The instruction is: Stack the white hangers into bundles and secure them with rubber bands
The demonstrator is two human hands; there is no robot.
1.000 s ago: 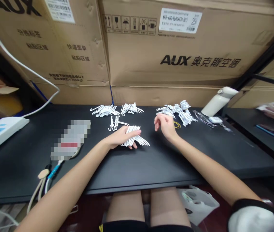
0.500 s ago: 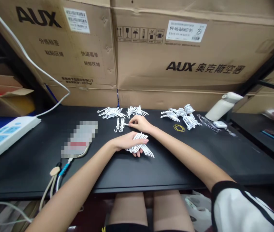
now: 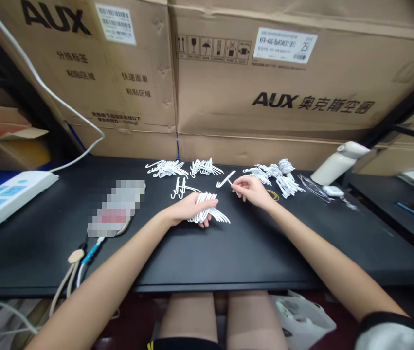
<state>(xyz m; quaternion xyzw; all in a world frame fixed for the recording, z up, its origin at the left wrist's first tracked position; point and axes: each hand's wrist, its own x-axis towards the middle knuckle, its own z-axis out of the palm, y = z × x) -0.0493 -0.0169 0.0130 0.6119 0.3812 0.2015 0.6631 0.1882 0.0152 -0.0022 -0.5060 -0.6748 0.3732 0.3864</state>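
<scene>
Head view: left hand [image 3: 189, 209] curled over a fanned bunch of white hooks [image 3: 208, 214], fingers hiding the bunch's near ends. Right hand [image 3: 252, 188] just beyond, fingertips pinched on a single white hook [image 3: 225, 179], lifted off the black table [image 3: 228, 253]. Loose hooks [image 3: 182, 187] lying just ahead of the left hand; shapes hard to make out.

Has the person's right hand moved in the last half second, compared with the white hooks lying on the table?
Yes. The right hand was at the loose hooks; now it is to their right, pinching a single hook, near the yellow rubber band.
</scene>
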